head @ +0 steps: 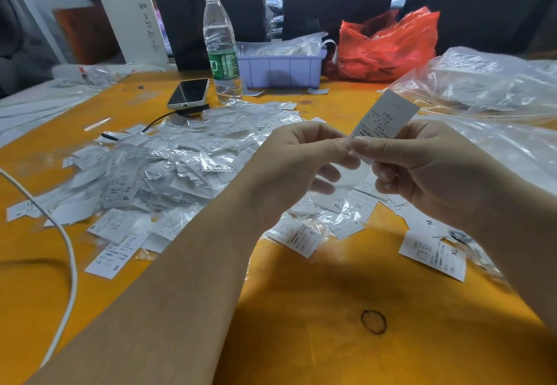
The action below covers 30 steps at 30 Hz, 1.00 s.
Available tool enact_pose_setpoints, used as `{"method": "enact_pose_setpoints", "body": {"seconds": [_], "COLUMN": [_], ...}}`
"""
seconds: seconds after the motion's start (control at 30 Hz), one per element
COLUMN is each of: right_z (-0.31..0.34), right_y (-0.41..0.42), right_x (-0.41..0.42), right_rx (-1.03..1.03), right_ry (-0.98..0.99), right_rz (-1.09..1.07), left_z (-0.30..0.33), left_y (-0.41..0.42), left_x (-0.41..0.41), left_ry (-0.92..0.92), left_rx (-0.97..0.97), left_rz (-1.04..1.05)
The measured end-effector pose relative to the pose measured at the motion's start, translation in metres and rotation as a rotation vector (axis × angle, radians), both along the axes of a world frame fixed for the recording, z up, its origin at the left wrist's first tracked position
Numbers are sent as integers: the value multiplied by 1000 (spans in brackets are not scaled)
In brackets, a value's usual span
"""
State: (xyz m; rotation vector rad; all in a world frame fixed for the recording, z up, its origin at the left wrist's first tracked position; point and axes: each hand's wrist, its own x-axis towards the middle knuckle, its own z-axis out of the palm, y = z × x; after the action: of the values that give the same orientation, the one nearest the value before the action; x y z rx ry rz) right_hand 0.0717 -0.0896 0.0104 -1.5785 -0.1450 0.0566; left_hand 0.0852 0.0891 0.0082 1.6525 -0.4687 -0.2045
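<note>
Head view. Both hands are working at centre right of the frame, raised above the yellow table (pixel 301 294).

The label (pixel 384 116) is being held in the air between the two hands, just right of the frame's centre. It is a white printed strip. Its long axis is running from lower left to upper right, steeply tilted. The free end is pointing to the upper right, toward the clear plastic bags (pixel 488 83). The printed face is turning toward the camera.

The left hand (pixel 295 158) is pinching the label's lower end with thumb and forefinger, and its other fingers are curling loosely underneath. The right hand (pixel 428 167) is pinching the same lower end from the right, thumb on top, and its remaining fingers are curling under and holding nothing else. The two thumbs are nearly touching at the strip's lower edge.

A pile of labels (pixel 168 161), many in clear sleeves, is lying across the left and centre of the table and reaching under the hands. A water bottle (pixel 221 50) is standing upright at upper centre, with a phone (pixel 189 92) just to its left. A purple tray (pixel 281 69) is sitting to the right of the bottle, and a red bag (pixel 388 47) beyond that. A black rubber band (pixel 373 321) is lying at lower centre. A white cable (pixel 67 252) is curving down the left edge.
</note>
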Motion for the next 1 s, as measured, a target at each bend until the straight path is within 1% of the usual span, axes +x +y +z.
{"method": "enact_pose_setpoints", "body": {"seconds": [0.23, 0.47, 0.7, 0.83, 0.9, 1.0], "right_z": [-1, -4, -4, 1, 0, -4], "right_y": [-2, -4, 0, -4, -3, 2], "right_x": [3, 3, 0, 2, 0, -5], "right_rx": [22, -12, -43, -2, -42, -127], "right_ry": [-35, -138, -155, -258, -311, -338], "right_rz": [4, -45, -28, -180, -199, -116], "left_z": [0, -1, -1, 0, 0, -1], "left_y": [0, -1, -1, -1, -2, -3], "left_x": [3, 3, 4, 4, 3, 2], "left_ry": [22, 38, 31, 40, 41, 38], "left_rx": [-14, -63, -100, -100, -87, -62], "left_rz": [88, 68, 100, 104, 107, 105]}}
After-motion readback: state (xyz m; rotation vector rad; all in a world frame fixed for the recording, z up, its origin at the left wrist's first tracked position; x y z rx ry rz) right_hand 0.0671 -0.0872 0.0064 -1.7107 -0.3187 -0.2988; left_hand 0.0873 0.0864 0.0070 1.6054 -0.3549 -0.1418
